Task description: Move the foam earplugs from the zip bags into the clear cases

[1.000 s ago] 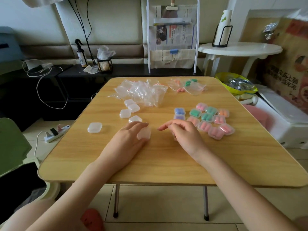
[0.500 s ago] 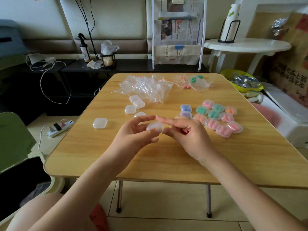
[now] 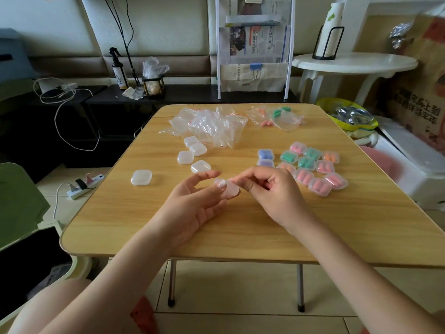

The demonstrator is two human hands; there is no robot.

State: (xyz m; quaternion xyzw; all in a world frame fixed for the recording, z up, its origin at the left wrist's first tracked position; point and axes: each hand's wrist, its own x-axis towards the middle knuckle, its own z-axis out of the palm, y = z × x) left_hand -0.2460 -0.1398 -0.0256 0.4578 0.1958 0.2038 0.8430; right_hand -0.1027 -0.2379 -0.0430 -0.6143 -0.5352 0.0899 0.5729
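Observation:
My left hand (image 3: pixel 192 203) holds a small empty clear case (image 3: pixel 230 190) above the middle of the wooden table (image 3: pixel 337 225). My right hand (image 3: pixel 272 191) pinches the same case at its right edge with curled fingers. Several empty clear cases (image 3: pixel 192 153) lie to the left, one more (image 3: pixel 141 177) apart from them. Several filled cases (image 3: pixel 313 167) with pink, green, blue and orange earplugs sit to the right. At the far edge lie zip bags (image 3: pixel 286 118) with green and orange earplugs, and loose pink earplugs (image 3: pixel 266 123).
A heap of empty zip bags (image 3: pixel 212 125) lies at the far left of the table. A green chair (image 3: pixel 16 201) stands at the left, a white box (image 3: pixel 414 169) and a yellow bowl (image 3: pixel 346 115) at the right. A power strip (image 3: pixel 84 185) lies on the floor.
My left hand lifted a clear case off the table and brought it toward the middle. My right hand came over and took hold of its right edge.

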